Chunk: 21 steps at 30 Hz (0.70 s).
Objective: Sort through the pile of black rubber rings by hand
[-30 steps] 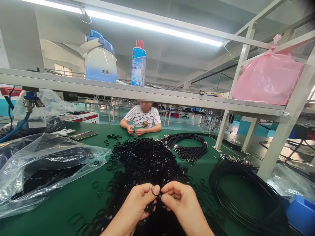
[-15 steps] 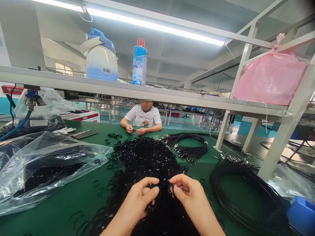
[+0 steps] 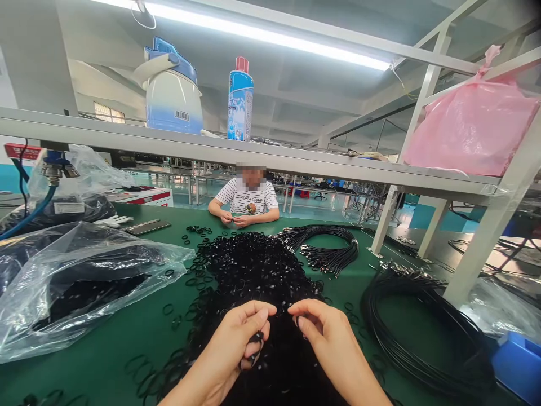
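Note:
Many thin black rings lie in a large heap (image 3: pixel 257 270) on the green tabletop, straight in front of me. My left hand (image 3: pixel 236 344) is over the near part of the heap, its thumb against the index finger. Black rings (image 3: pixel 256 337) show in its curled lower fingers. To its right, my right hand (image 3: pixel 329 335) has thumb and index finger bent around a small black ring (image 3: pixel 298 322), which is partly hidden by the thumb. A narrow gap separates the two index fingertips.
At left lies a clear plastic bag (image 3: pixel 97 270) with black pieces inside. Coiled black cables (image 3: pixel 380 338) and a blue bin (image 3: pixel 518 363) are at right; another cable bundle (image 3: pixel 329 248) lies farther back. A person (image 3: pixel 249 197) sits opposite. Overhead runs a shelf (image 3: pixel 270 152).
My left hand has turned a little, so black rings in its lower fingers now show. In my right hand the ring sits lower behind the thumb. The view has tilted slightly.

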Tool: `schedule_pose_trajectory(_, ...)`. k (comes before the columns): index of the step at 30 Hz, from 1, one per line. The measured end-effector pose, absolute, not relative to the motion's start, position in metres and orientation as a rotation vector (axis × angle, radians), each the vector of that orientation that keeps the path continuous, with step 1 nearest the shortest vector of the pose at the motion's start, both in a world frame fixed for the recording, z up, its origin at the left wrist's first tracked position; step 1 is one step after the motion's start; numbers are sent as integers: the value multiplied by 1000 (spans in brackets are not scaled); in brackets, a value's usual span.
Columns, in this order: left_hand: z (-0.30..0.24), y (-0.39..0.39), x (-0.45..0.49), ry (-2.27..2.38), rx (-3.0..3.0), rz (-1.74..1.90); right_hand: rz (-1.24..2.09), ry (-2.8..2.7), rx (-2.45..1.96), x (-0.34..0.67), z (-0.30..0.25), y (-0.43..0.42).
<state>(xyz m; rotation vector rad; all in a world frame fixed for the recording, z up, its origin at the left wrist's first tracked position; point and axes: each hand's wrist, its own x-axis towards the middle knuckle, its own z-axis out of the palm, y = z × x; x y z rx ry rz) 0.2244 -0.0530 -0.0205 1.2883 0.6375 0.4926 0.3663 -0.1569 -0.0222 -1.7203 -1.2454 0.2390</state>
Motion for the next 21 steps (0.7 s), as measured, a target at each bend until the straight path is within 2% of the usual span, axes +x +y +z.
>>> schedule_pose_trajectory(5,-19,-50,223,650,1300,536,266,-1312,-1746,359,-22,-158)
schedule_pose_trajectory(13,-13,-42,219,724,1467,661,-25,-1551,-1691,345,-18,-162)
schedule_pose_trajectory(18,-12,-35,214,711,1460,729,-7,-1727,-1664,314,-43,-152)
schedule_pose_trajectory(21,-10,-32,211,733,1468,745,-119,-1806,-1733,295,-65,-141)
